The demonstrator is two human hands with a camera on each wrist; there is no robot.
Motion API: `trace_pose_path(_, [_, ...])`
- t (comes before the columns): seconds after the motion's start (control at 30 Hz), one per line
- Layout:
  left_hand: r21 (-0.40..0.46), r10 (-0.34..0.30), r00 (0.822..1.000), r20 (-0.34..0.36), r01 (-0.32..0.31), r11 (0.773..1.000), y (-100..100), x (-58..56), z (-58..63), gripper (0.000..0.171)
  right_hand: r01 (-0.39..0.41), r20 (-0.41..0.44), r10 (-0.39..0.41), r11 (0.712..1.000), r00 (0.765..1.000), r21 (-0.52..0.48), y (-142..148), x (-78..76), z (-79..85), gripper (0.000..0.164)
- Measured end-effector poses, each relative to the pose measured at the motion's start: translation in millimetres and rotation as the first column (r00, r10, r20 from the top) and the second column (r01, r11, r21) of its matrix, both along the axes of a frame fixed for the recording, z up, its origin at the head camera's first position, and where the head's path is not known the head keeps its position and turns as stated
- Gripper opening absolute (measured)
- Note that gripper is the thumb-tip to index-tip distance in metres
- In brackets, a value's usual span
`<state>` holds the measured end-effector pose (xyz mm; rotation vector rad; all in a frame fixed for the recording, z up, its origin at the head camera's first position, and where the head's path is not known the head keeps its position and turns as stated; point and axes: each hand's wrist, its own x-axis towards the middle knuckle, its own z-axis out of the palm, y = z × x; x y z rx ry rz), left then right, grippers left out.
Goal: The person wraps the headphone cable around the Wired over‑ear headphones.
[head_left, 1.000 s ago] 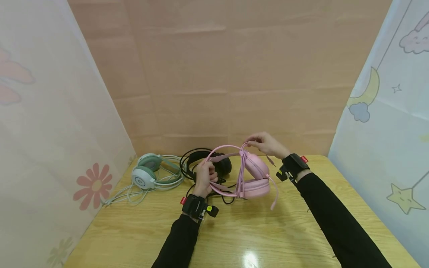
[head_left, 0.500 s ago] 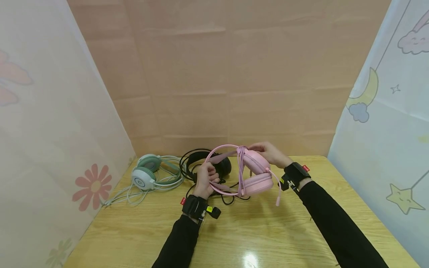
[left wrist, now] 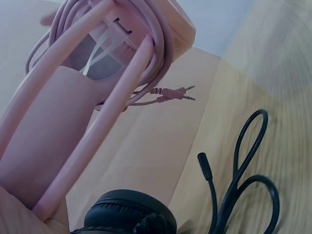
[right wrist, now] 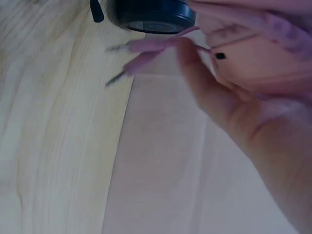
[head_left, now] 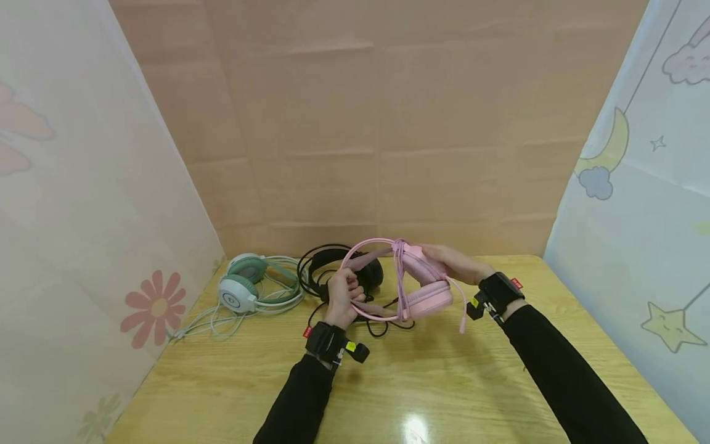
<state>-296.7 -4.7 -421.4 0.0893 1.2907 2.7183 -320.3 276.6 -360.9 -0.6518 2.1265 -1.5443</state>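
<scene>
A pink headset (head_left: 429,301) with a boom microphone (head_left: 463,324) is held above the table. My left hand (head_left: 342,297) grips its headband, the fingers curled round it. At the upper ear cup, my right hand (head_left: 457,264) holds the headset from the far side; that cup hides most of the fingers in the head view. A pink cable (head_left: 399,280) is wound in a bundle across the headband's side. Two pink audio plugs (left wrist: 175,94) stick out from the bundle in the left wrist view. The same plugs (right wrist: 139,58) hang beside my right hand in its wrist view.
Behind the left hand lies a black headset (head_left: 373,275) with its black cable (head_left: 379,333) looped on the wooden table (head_left: 222,388). White and green headphones (head_left: 237,296) lie farther left, their pale cord trailing. A brown paper backdrop (head_left: 377,123) stands behind the table.
My right hand has gone from pinching the cable loop at the top down to the upper ear cup. The loop is tucked in against the bundle. The left hand has barely moved.
</scene>
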Motion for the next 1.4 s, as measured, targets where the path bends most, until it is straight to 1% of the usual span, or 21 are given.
trace_pose_path(0.07, [-0.003, 0.003, 1.0, 0.012, -0.003, 1.0, 1.9, 0.0, -0.6, 0.037, -0.047, -0.004, 0.047, 0.998, 0.999, 0.039, 1.6, 1.4, 2.1, 0.068])
trace_pose_path(0.1, [-0.005, 0.006, 1.0, 0.017, -0.006, 1.0, 3.0, 0.1, -0.9, 0.037, -0.068, -0.002, 0.068, 0.996, 0.998, 0.054, 1.8, 1.9, 3.0, 0.07])
trace_pose_path(0.23, [-0.006, 0.019, 0.999, 0.035, -0.019, 1.0, 7.7, 0.6, -4.3, 0.037, -0.086, -0.001, 0.087, 0.991, 0.996, 0.107, 1.6, 3.8, 4.3, 0.081])
trace_pose_path(0.37, [-0.019, 0.041, 0.998, 0.042, -0.041, 0.999, 13.5, 1.6, -7.3, 0.035, -0.051, 0.006, 0.05, 0.99, 0.999, 0.131, 3.8, 6.7, 2.3, 0.079])
trace_pose_path(0.47, [-0.038, 0.063, 0.997, 0.034, -0.062, 0.997, 17.8, 1.9, -8.3, 0.029, -0.034, -0.006, 0.035, 0.987, 0.999, 0.158, 4.3, 8.6, 0.5, 0.077])
trace_pose_path(0.5, [-0.049, 0.065, 0.998, 0.028, -0.063, 0.997, 18.1, 4.1, -5.8, 0.027, -0.024, -0.014, 0.027, 0.986, 1.0, 0.167, 4.2, 9.0, -0.2, 0.077])
trace_pose_path(0.6, [-0.069, 0.083, 0.996, 0.013, -0.082, 0.994, 22.5, 4.6, -6.7, 0.023, 0.006, -0.049, 0.005, 0.977, 0.999, 0.214, 5.1, 9.8, -2.5, 0.076])
trace_pose_path(0.7, [-0.087, 0.091, 0.996, 0.008, -0.09, 0.992, 28.2, 4.6, -6.5, 0.02, 0.045, -0.101, -0.019, 0.962, 0.995, 0.269, 7.2, 10.2, -2.8, 0.069])
trace_pose_path(0.73, [-0.088, 0.099, 0.995, 0.005, -0.099, 0.991, 31.4, 2.6, -8.8, 0.019, 0.061, -0.125, -0.025, 0.955, 0.992, 0.291, 8.1, 10.1, -2.6, 0.067])
trace_pose_path(0.83, [-0.099, 0.108, 0.994, -0.008, -0.108, 0.989, 38.1, 2.4, -6.9, 0.018, 0.118, -0.188, -0.058, 0.937, 0.981, 0.328, 9.4, 9.8, -0.4, 0.064])
trace_pose_path(0.9, [-0.102, 0.117, 0.993, -0.011, -0.118, 0.988, 42.9, 3.2, -5.6, 0.018, 0.163, -0.226, -0.089, 0.929, 0.97, 0.332, 9.7, 8.9, 0.4, 0.066])
trace_pose_path(0.97, [-0.106, 0.128, 0.992, 0.0, -0.127, 0.986, 48.1, 3.7, -5.4, 0.017, 0.204, -0.258, -0.12, 0.922, 0.959, 0.329, 10.3, 8.7, 0.9, 0.072])
trace_pose_path(1.03, [-0.112, 0.136, 0.991, 0.016, -0.134, 0.985, 53.1, 3.7, -5.4, 0.016, 0.242, -0.296, -0.141, 0.909, 0.945, 0.34, 11.0, 7.9, 0.9, 0.075])
trace_pose_path(1.13, [-0.11, 0.136, 0.99, 0.027, -0.133, 0.985, 60.1, 1.2, -6.6, 0.015, 0.267, -0.342, -0.136, 0.89, 0.93, 0.371, 12.7, 7.3, 2.1, 0.079])
trace_pose_path(1.3, [-0.103, 0.107, 0.994, 0.036, -0.103, 0.989, 69.4, -2.7, -7.9, 0.012, 0.307, -0.387, -0.135, 0.851, 0.912, 0.426, 18.8, 2.5, 1.6, 0.072])
trace_pose_path(1.37, [-0.106, 0.092, 0.995, 0.045, -0.086, 0.991, 73.3, -3.7, -8.7, 0.011, 0.334, -0.421, -0.136, 0.832, 0.897, 0.443, 23.5, -0.9, 0.9, 0.069])
trace_pose_path(1.4, [-0.107, 0.083, 0.995, 0.054, -0.077, 0.991, 75.5, -4.7, -9.8, 0.01, 0.339, -0.435, -0.131, 0.829, 0.891, 0.444, 26.3, -2.4, 0.8, 0.069])
